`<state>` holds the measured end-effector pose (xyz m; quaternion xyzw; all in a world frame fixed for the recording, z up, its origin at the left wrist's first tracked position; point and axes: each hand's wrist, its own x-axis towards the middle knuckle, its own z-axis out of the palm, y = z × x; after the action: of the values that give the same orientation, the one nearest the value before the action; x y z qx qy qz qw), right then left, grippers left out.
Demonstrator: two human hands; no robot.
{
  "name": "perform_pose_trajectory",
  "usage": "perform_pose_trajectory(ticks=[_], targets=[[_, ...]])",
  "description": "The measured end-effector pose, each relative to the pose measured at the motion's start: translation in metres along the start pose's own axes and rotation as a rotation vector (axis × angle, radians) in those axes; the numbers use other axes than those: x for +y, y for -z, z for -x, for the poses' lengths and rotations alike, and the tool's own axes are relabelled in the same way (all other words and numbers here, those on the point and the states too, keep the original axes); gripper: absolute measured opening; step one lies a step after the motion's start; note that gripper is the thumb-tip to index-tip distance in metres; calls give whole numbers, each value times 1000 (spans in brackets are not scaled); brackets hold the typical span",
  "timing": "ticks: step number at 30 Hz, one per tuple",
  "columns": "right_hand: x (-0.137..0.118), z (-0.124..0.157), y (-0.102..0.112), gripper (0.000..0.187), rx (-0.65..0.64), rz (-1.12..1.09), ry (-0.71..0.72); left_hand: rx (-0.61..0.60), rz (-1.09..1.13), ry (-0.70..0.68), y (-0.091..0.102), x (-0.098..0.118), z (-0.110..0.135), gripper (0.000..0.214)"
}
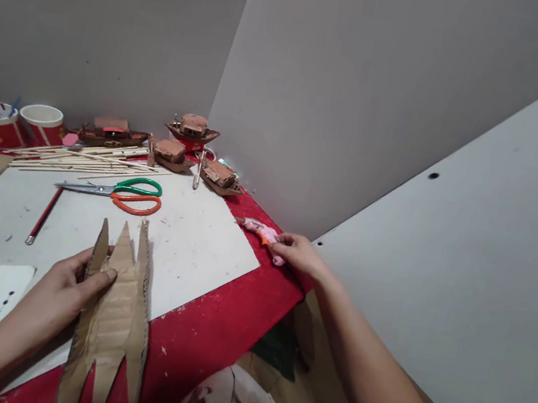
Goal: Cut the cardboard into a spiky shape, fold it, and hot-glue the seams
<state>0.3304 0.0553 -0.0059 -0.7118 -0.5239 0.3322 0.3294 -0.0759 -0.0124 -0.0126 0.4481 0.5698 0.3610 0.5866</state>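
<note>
Cardboard cutout (115, 313): over the near bench (202, 326) edge; likely light, bendable, tips crease easily; hold mid-body.
Left fingers (95, 285): clasping its left side.
Glue gun (256, 227): bench's right side; probably light, rigid; take the handle.
Right fingers (287, 239): apparently pinching that handle, partly hidden.

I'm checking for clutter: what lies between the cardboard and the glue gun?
Head view: between cardboard and glue gun, only specked white sheet, then red tabletop.

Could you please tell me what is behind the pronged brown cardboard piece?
Past the cardboard piece, a white sheet shows between its upper prongs, red tabletop between the lower. Most fingers of the left hand are covered.
</note>
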Motion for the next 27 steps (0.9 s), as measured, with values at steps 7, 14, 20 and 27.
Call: perform_pose_trajectory(ticks=[7, 14, 20, 27], targets=[[-50, 28, -15, 31, -212, -467, 69, -21, -59, -47, 1, 0, 0, 61], [-74, 30, -53, 19, -395, -781, -13, -53, -91, -74, 3, 1, 2, 57], [-67, 25, -52, 26, -238, -837, 110, -60, -79, -70, 3, 2, 2, 59], [-54, 31, -52, 33, -431, -743, -28, -34, -103, -73, 4, -1, -1, 61]])
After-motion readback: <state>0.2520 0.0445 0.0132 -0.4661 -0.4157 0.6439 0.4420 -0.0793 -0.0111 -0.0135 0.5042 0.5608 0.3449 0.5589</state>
